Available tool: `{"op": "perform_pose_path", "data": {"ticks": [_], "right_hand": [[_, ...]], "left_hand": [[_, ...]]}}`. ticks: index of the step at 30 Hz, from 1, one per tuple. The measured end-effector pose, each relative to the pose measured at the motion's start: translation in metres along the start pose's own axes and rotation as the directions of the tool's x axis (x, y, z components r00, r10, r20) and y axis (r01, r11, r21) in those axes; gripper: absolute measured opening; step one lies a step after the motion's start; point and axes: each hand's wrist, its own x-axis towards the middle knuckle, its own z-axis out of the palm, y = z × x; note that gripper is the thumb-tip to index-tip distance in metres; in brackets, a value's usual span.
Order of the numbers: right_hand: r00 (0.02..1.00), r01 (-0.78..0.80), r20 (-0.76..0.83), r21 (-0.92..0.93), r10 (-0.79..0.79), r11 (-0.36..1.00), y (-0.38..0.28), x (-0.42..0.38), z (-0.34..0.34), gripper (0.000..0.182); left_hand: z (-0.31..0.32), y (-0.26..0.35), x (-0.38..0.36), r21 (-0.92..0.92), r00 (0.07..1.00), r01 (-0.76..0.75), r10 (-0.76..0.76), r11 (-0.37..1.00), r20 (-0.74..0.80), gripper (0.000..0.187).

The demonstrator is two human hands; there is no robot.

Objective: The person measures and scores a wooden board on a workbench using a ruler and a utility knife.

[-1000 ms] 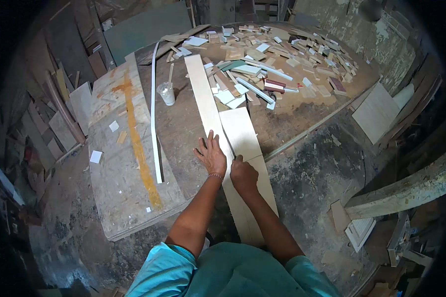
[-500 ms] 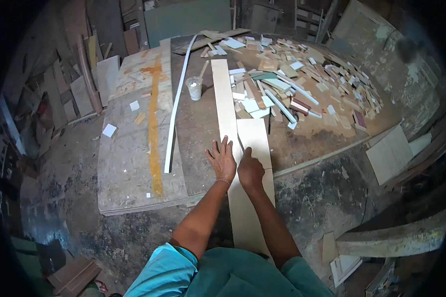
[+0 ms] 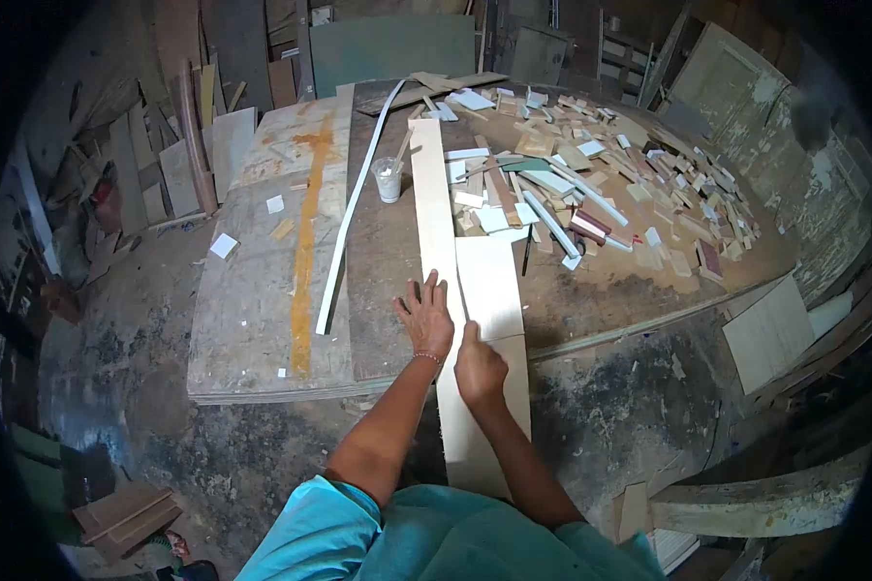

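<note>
My left hand (image 3: pixel 424 315) lies with fingers spread on a long, narrow pale wooden strip (image 3: pixel 431 198), pressing near its left edge. Beside it, my right hand (image 3: pixel 480 371) is closed around a thin, dark blade-like tool (image 3: pixel 462 293), whose tip points away from me along the strip's right edge. Under and to the right of the strip is a wider pale board (image 3: pixel 489 281), with a line across it just beyond my right hand. That board runs over the table's front edge towards my body. The tool's handle is hidden in my fist.
A worktable (image 3: pixel 383 252) carries the boards. Many wood offcuts (image 3: pixel 639 184) are heaped at the right and back. Left of the strip stand a plastic cup (image 3: pixel 388 181) with a stick in it and a long white edging strip (image 3: pixel 350 223). A timber beam (image 3: pixel 761 505) juts in at lower right.
My right hand has drawn the tool towards my body along the strip's edge. My left hand stays spread on the strip, and the whole view has shifted slightly.
</note>
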Motion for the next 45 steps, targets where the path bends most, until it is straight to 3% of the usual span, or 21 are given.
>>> {"op": "perform_pose_path", "data": {"ticks": [1,4,8,17,22,25,28,29,34,40,45], "right_hand": [[0.996,-0.027,0.081,-0.033,0.029,0.999,-0.001,-0.007,-0.003,0.019],[0.978,0.118,-0.175,-0.01,-0.118,0.993,0.007,0.023,0.013,0.017],[0.976,0.098,-0.194,-0.011,-0.098,0.995,-0.008,0.069,0.016,0.019],[0.967,0.145,-0.209,-0.02,-0.146,0.989,0.009,0.022,0.019,0.018],[0.981,0.064,-0.179,-0.041,-0.071,0.997,-0.013,0.076,0.017,0.016],[0.986,0.055,-0.155,-0.066,-0.065,0.996,-0.006,0.071,0.015,0.014],[0.967,0.1,-0.227,-0.087,-0.118,0.991,0.002,0.051,0.013,0.013],[0.994,0.049,-0.096,-0.073,-0.056,0.996,0.003,0.039,0.012,0.014],[0.997,-0.011,-0.077,-0.036,0.008,0.999,0.012,0.026,0.013,0.016],[0.981,0.072,-0.178,-0.047,-0.079,0.996,-0.003,0.073,0.015,0.021],[0.973,0.105,-0.204,-0.048,-0.113,0.993,0.02,0.014,0.021,0.019]], "left_hand": [[0.0,-0.002,-0.003,0.016,1.0,-0.002,0.003,1.0,-0.01,0.031],[0.005,-0.004,-0.009,-0.007,0.999,-0.019,0.019,1.0,-0.031,0.032],[0.007,-0.006,-0.007,-0.031,1.0,-0.001,0.001,1.0,-0.01,0.032],[0.01,-0.007,-0.003,-0.013,0.999,-0.007,0.007,1.0,0.043,0.032],[0.004,-0.005,-0.005,-0.018,0.999,-0.016,0.017,1.0,0.037,0.032],[0.0,0.0,-0.005,-0.021,0.999,-0.023,0.023,1.0,0.026,0.032],[0.0,0.003,-0.004,-0.023,0.999,0.006,-0.005,1.0,0.037,0.031],[0.002,0.004,-0.003,-0.027,0.999,0.019,-0.018,0.999,0.051,0.031],[0.008,0.001,-0.004,0.021,1.0,-0.016,0.015,1.0,0.025,0.032],[0.007,0.008,-0.006,0.073,0.995,0.023,-0.03,0.997,0.093,0.039],[0.007,0.007,-0.008,0.048,0.994,0.05,-0.054,0.998,0.096,0.04]]}}
